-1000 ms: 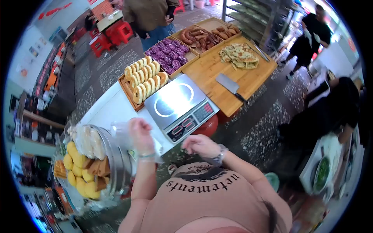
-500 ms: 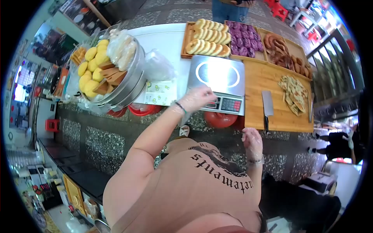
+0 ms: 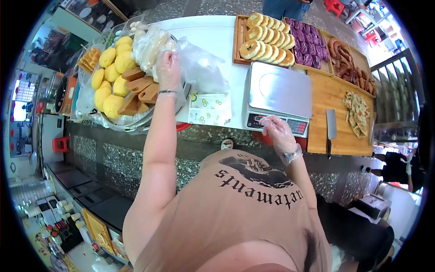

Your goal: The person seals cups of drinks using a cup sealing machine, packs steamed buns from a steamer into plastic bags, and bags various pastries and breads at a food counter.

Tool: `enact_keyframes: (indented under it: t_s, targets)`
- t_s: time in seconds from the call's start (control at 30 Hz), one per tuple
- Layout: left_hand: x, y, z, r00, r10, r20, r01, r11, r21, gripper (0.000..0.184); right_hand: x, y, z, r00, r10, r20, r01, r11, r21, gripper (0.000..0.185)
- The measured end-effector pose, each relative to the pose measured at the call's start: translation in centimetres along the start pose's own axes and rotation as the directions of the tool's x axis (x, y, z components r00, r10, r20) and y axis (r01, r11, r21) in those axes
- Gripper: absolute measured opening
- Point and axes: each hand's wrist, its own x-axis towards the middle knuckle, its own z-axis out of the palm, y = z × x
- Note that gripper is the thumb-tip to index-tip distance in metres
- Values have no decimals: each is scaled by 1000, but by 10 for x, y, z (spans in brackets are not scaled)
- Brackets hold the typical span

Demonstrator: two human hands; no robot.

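My left hand (image 3: 168, 71), in a clear plastic glove, is over the right side of a large round steamer (image 3: 182, 106), against a bundle of clear plastic bags (image 3: 152, 45). Its fingers are curled closed, and what they hold, if anything, is hidden. Inside the steamer are yellow buns (image 3: 108, 72) and brown cake wedges (image 3: 136, 86). In front of the digital scale (image 3: 281, 86), beside its keypad, my gloved right hand (image 3: 278, 133) has its fingers bent together, and nothing shows in them. The scale's metal plate bears nothing.
Beyond the scale stand trays with pan-fried buns (image 3: 269, 41), purple rolls (image 3: 308, 43) and brown twisted pastries (image 3: 342, 56). A cleaver (image 3: 331, 124) and flatbread pieces (image 3: 358, 113) lie on a wooden board (image 3: 317, 99). Printed paper (image 3: 209, 109) lies left of the scale. A person (image 3: 285, 8) stands across the table.
My left hand has gone from above the scale, leftward, to the plastic bags at the steamer. The right hand has risen from near the board's front edge to the scale's keypad. The view has shifted.
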Motion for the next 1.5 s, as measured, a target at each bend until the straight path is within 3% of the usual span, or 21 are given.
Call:
enact_keyframes:
  t_s: [0.07,0.1,0.13,0.2,0.3,0.37,0.4,0.43,0.5,0.53,0.6,0.63,0.67,0.73,0.87,1.0,1.1,1.23,1.33,1.43,1.5]
  targets:
    - [7,16,-14,954,40,298,-49,999,21,17,21,17,-1,1000,16,4,-16,999,-50,18]
    - [9,21,-16,951,42,306,-49,999,16,17,30,24,1,988,-131,-77,114,974,-194,21]
    - [16,28,-14,955,-17,295,86,971,-222,18,43,23,1,945,-295,-138,234,910,-343,24]
    - [12,52,-16,942,-74,328,223,868,-444,19,45,-16,14,923,-370,-104,206,705,-679,57]
    - [-8,123,-20,778,183,600,353,662,-660,18,73,-30,32,758,-652,0,341,398,-852,108]
    - [-20,161,-22,592,120,797,656,502,-563,17,82,-32,43,624,-781,-44,441,397,-805,88]
    - [-24,163,-9,573,156,804,655,502,-564,17,83,-35,43,561,-823,-88,467,402,-787,73]
    - [-32,159,8,627,99,773,661,457,-595,16,82,-32,33,551,-826,-120,439,410,-800,73]
    - [-31,162,22,640,19,768,676,460,-575,20,75,-23,9,655,-756,8,544,464,-699,40]
    - [-30,156,30,698,-76,712,614,575,-540,25,63,-23,-1,652,-757,-40,509,477,-717,40]
    - [-47,178,49,742,-95,663,541,670,-509,31,31,-28,-27,713,-552,-433,217,760,-612,18]
    - [-63,198,46,868,222,445,24,875,-484,36,18,-26,-45,676,-535,-506,115,755,-645,13]
    - [-78,221,46,785,574,235,-499,809,-310,42,3,-25,-64,642,-541,-543,93,758,-646,13]
    - [-132,291,56,499,742,447,-546,670,-502,48,-31,-20,-99,660,-534,-529,-39,679,-733,14]
    - [-219,360,143,476,780,406,-522,622,-583,44,-110,8,-168,681,-517,-518,-85,647,-758,19]
    - [-289,455,187,409,685,603,-441,727,-527,34,-222,72,-279,636,-401,-659,-377,584,-719,13]
    - [-349,528,197,-46,780,624,-323,579,-748,28,-305,115,-356,378,-544,-749,-353,663,-660,17]
    - [-404,592,233,-79,774,628,-184,608,-772,23,-386,120,-432,242,-310,-919,-388,837,-385,12]
    - [-418,631,255,-145,698,701,-200,674,-711,29,-398,128,-485,265,-313,-912,-299,873,-386,13]
    - [-418,669,292,-292,430,854,-450,727,-520,54,-379,121,-536,398,-80,-914,-53,993,-110,12]
    - [-421,688,318,-204,474,856,-450,731,-513,57,-361,109,-565,498,49,-866,66,993,94,13]
